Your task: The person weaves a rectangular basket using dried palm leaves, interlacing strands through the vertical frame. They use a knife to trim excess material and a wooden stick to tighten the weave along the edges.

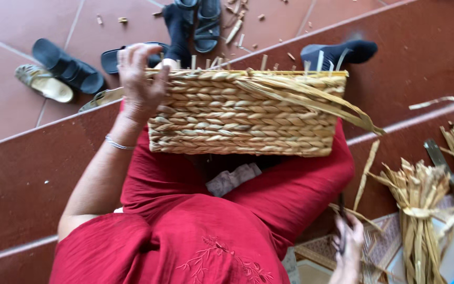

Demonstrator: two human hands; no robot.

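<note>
**Woven basket steadied on the lap**

The left hand [140, 79] is curled over the rim of the woven basket [245, 113] at its nine o'clock end, fingers closed on the braid. The basket is rested on the red-clothed lap. At five o'clock, the right hand [349, 247] is closed around a thin dark tool [341, 208], beside a bundle of dried straw [421, 210]. Sandals [66, 68] are seen at ten o'clock.

Red dress [185, 236], embroidered floral stitching on front; thin silver bangle [117, 143] on left wrist; dark socks [337, 52].
</note>
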